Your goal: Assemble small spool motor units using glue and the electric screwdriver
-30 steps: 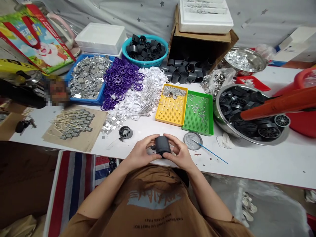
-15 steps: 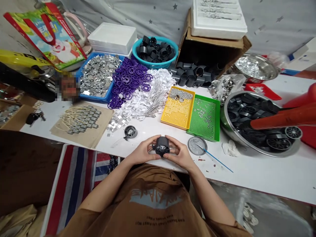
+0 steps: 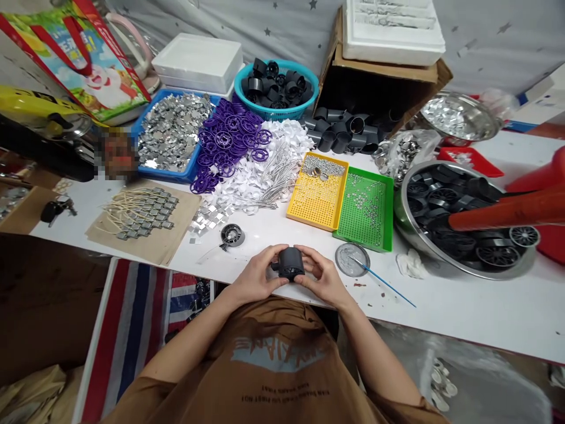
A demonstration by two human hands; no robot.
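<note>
Black plastic cylinder (image 3: pixel 290 263) clasped between both hands — left hand (image 3: pixel 255 275) and right hand (image 3: pixel 320 277) pressing either side, long axis running fore-and-aft, small stub (image 3: pixel 275 267) toward the left.

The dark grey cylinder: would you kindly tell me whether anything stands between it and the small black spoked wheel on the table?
Only the left hand, curled round the cylinder; past it, nothing visible before the wheel.

The person wears a loose tan-brown T-shirt (image 3: pixel 278 368) with short, wide sleeves; the left sleeve (image 3: pixel 132 401) and right sleeve (image 3: pixel 408 410) end near the elbows. Its chest carries a pale blue print (image 3: pixel 278 356) above two lines of small dark text (image 3: pixel 277 394). The left hand (image 3: pixel 255 275) and right hand (image 3: pixel 322 278) are bare.
</note>
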